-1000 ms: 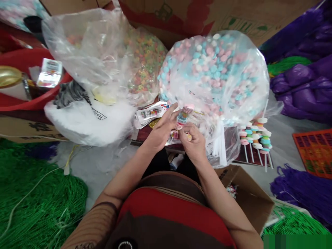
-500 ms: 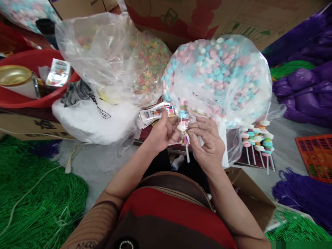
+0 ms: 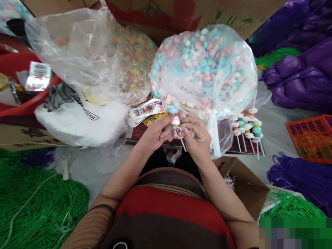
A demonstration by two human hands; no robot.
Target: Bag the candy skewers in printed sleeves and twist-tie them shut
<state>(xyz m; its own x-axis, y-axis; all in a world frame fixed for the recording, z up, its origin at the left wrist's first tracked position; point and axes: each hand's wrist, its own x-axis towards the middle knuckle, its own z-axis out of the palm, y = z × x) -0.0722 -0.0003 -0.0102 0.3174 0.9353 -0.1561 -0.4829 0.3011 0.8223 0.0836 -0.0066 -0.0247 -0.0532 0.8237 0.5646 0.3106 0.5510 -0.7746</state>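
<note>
Candy skewer (image 3: 175,120), tilted above near edge of surface (image 3: 140,132): right hand (image 3: 198,136) pinching wrapped base (image 3: 179,131); left hand (image 3: 157,134) half-curled alongside, grip unclear. Likely light, squashy; best held by stiff stick (image 3: 183,145).

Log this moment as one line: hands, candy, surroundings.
Left hand: at candy stick, contact unclear | Right hand: pinches its lower end | Nearby: white sticks, candy skewers, bag of pastel candies
</note>
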